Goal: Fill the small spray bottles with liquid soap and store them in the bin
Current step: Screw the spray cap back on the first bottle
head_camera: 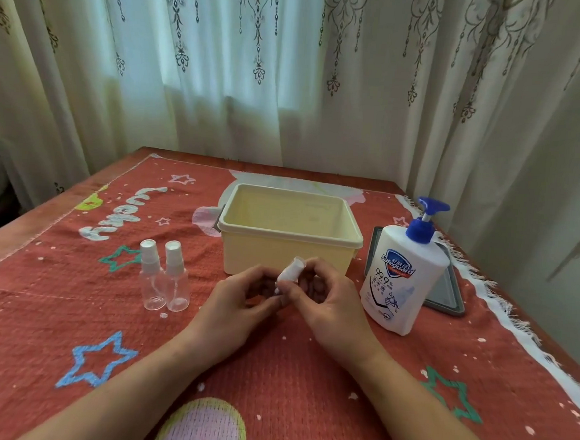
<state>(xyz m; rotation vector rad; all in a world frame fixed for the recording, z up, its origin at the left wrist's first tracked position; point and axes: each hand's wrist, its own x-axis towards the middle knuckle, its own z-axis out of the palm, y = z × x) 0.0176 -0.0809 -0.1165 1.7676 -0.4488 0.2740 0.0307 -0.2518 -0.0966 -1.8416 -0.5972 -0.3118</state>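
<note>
Bottle in work: small spray bottle (291,271), held between both hands. Only its white spray head shows above the fingertips, tilted up and to the right; the body is hidden inside the curled fingers.

Handling (judged): light, thin clear plastic, like the two others. Stiff enough to pinch, likely to dent under a hard squeeze, slick if soap reaches the outside. Best hold, by my estimate: one hand wrapped round the body, the other pinching the collar of the spray head to twist it.

Left hand (241,305): fingers curled inward, grasping the lower part.
Right hand (327,301): fingers curled over from the far side, thumb pressed near the neck.
Forearms converge from the near edge, wrists low; resting on the cloth or just above it, cannot tell.

Just beyond the fingertips: bin (291,235), nothing visible inside.
Outboard of the left fingers: two capped bottles (152,279), upright, touching, apparently empty.
Outboard of the right fingers: pump soap bottle (401,282), upright, near.
</note>
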